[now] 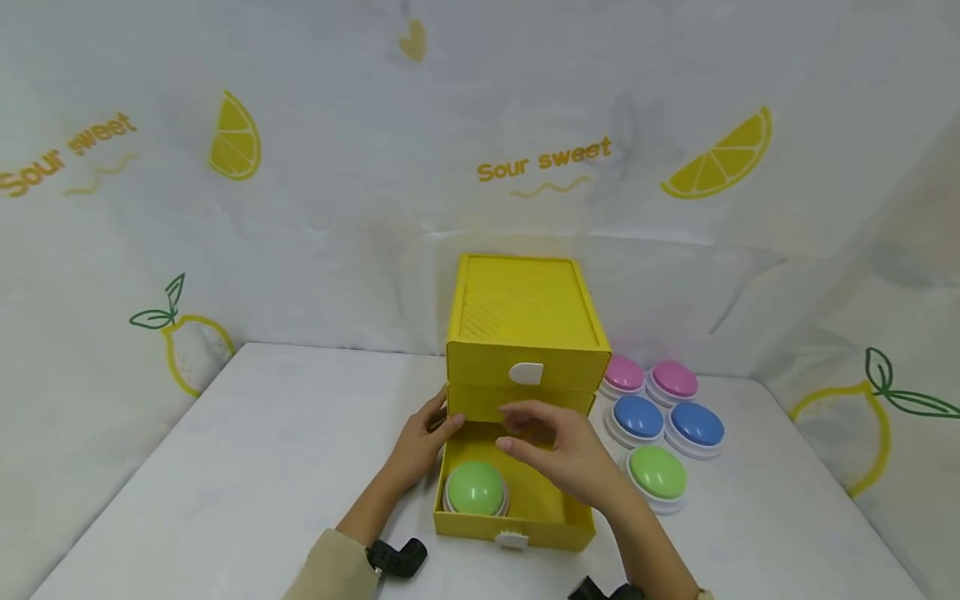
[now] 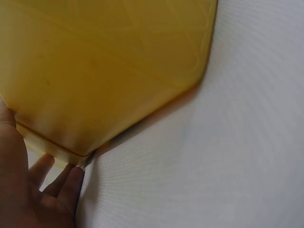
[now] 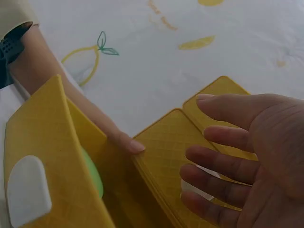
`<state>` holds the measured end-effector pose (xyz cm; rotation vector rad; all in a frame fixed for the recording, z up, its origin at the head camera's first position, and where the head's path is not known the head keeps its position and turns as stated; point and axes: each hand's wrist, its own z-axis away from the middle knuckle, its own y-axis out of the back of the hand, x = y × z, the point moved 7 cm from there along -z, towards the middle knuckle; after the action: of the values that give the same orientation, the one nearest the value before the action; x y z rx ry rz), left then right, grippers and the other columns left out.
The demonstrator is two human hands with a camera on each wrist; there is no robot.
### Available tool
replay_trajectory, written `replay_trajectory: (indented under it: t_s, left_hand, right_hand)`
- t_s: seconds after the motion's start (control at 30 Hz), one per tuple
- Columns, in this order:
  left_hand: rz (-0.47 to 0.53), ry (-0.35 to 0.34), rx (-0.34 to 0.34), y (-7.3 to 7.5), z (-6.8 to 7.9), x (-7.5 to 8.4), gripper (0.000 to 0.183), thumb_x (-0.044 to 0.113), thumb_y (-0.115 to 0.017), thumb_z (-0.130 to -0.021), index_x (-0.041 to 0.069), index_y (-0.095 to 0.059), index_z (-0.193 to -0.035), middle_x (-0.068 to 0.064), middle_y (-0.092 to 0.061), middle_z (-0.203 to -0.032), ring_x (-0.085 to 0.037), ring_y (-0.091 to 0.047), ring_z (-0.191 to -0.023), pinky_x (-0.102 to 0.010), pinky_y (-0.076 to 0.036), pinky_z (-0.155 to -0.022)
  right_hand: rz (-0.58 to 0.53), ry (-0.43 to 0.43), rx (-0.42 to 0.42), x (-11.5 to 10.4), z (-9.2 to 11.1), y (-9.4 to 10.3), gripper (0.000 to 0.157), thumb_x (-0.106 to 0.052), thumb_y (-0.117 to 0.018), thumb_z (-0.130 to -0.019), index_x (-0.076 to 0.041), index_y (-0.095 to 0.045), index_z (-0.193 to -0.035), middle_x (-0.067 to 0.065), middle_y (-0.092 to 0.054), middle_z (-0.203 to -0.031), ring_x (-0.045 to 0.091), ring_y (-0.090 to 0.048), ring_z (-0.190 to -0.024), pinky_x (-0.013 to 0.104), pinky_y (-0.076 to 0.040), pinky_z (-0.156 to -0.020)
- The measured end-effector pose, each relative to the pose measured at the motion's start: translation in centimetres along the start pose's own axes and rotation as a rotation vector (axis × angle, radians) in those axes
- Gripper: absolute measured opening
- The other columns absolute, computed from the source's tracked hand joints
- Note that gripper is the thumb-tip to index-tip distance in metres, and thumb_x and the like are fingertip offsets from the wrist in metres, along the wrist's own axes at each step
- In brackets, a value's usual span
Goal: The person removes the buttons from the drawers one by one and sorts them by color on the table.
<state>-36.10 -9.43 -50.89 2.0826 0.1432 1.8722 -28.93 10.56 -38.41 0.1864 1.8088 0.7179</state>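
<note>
A yellow two-tier drawer box [image 1: 528, 300] stands on the table. Its lower drawer [image 1: 517, 533] is pulled out, and a green dome button [image 1: 476, 488] on a white base sits in the drawer's left front corner. My left hand [image 1: 418, 442] is at the box's left side, thumb on the front edge and fingers against the side; the left wrist view shows its fingertips touching a yellow corner. Over the drawer, my right hand [image 1: 566, 450] hovers with parted, slightly bent fingers and nothing in them. The right wrist view shows this hand [image 3: 237, 166] clear of the box.
Right of the box stand several dome buttons on white bases: pink [image 1: 675, 379], blue [image 1: 697, 423] and green [image 1: 657, 473]. The upper drawer with its white tab [image 1: 526, 373] is closed. A lemon-printed white sheet [image 1: 360, 208] hangs behind the white table [image 1: 247, 467].
</note>
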Motion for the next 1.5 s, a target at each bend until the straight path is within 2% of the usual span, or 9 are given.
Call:
replay_trajectory:
  t_s: [0.23, 0.5, 0.67, 0.8, 0.93, 1.17, 1.33, 1.5]
  left_hand:
    - [-0.002, -0.008, -0.015, -0.3, 0.1, -0.1, 0.072, 0.049, -0.060, -0.099, 0.026, -0.029, -0.161, -0.011, -0.042, -0.160, -0.038, -0.046, -0.144, -0.057, -0.039, -0.117]
    - [-0.008, -0.014, -0.001, 0.0, 0.0, 0.0, 0.071, 0.048, -0.060, -0.099, 0.027, -0.030, -0.160, -0.011, -0.045, -0.158, -0.038, -0.047, -0.143, -0.057, -0.040, -0.117]
    - [-0.014, -0.019, -0.004, 0.1, 0.0, 0.1, 0.070, 0.048, -0.060, -0.100, 0.029, -0.030, -0.160, -0.011, -0.045, -0.158, -0.038, -0.048, -0.143, -0.057, -0.040, -0.117]
    - [-0.012, -0.021, -0.010, 0.0, -0.1, 0.2, 0.071, 0.048, -0.060, -0.100, 0.029, -0.029, -0.160, -0.010, -0.044, -0.159, -0.038, -0.047, -0.144, -0.057, -0.040, -0.117]
    - [-0.012, -0.018, -0.007, 0.1, 0.0, 0.2, 0.071, 0.049, -0.060, -0.099, 0.029, -0.029, -0.161, -0.010, -0.043, -0.160, -0.038, -0.047, -0.144, -0.057, -0.040, -0.117]
    - [-0.012, -0.030, -0.006, 0.1, 0.0, 0.2, 0.071, 0.048, -0.059, -0.100, 0.027, -0.029, -0.161, -0.011, -0.043, -0.160, -0.039, -0.047, -0.143, -0.058, -0.040, -0.117]
    - [-0.006, -0.033, -0.010, 0.0, 0.1, 0.3, 0.070, 0.047, -0.059, -0.100, 0.028, -0.030, -0.160, -0.010, -0.044, -0.159, -0.038, -0.047, -0.143, -0.058, -0.040, -0.117]
    - [-0.007, -0.030, -0.006, 0.1, 0.1, 0.4, 0.070, 0.048, -0.059, -0.100, 0.027, -0.030, -0.161, -0.010, -0.045, -0.159, -0.037, -0.048, -0.143, -0.058, -0.040, -0.117]
  right_hand:
    - [0.007, -0.039, -0.094, 2.6, -0.4, -2.4, 0.040, -0.034, -0.075, -0.092, -0.011, -0.070, -0.123, 0.010, -0.072, -0.122, 0.026, -0.068, -0.107, 0.030, -0.059, -0.087]
    - [-0.004, -0.107, -0.250, 4.2, -0.8, -4.9, 0.054, -0.037, -0.074, -0.092, -0.004, -0.063, -0.134, 0.014, -0.069, -0.126, 0.031, -0.067, -0.113, 0.051, -0.057, -0.097]
    - [0.099, -0.094, -0.308, 4.1, -0.5, -6.1, 0.067, -0.042, -0.076, -0.090, -0.004, -0.057, -0.141, 0.014, -0.066, -0.133, 0.031, -0.064, -0.119, 0.055, -0.053, -0.103]
    - [0.189, -0.065, -0.324, 3.6, -0.3, -6.5, 0.070, -0.046, -0.076, -0.088, -0.004, -0.058, -0.141, 0.014, -0.062, -0.139, 0.032, -0.060, -0.126, 0.057, -0.047, -0.109]
    - [0.197, -0.073, -0.322, 3.5, -0.3, -6.7, 0.064, -0.045, -0.074, -0.089, -0.004, -0.061, -0.137, 0.013, -0.065, -0.137, 0.031, -0.060, -0.127, 0.058, -0.045, -0.110]
    - [0.136, -0.077, -0.295, 3.8, -0.5, -6.7, 0.049, -0.040, -0.069, -0.095, -0.009, -0.065, -0.133, 0.008, -0.067, -0.132, 0.028, -0.061, -0.123, 0.057, -0.047, -0.108]
    - [0.083, -0.056, -0.268, 3.6, -0.5, -6.2, 0.040, -0.037, -0.072, -0.094, -0.014, -0.067, -0.125, 0.004, -0.067, -0.122, 0.023, -0.062, -0.113, 0.048, -0.053, -0.097]
    - [0.060, -0.046, -0.258, 3.6, -0.6, -6.0, 0.048, -0.036, -0.077, -0.090, -0.012, -0.066, -0.130, 0.004, -0.065, -0.120, 0.022, -0.062, -0.111, 0.043, -0.056, -0.092]
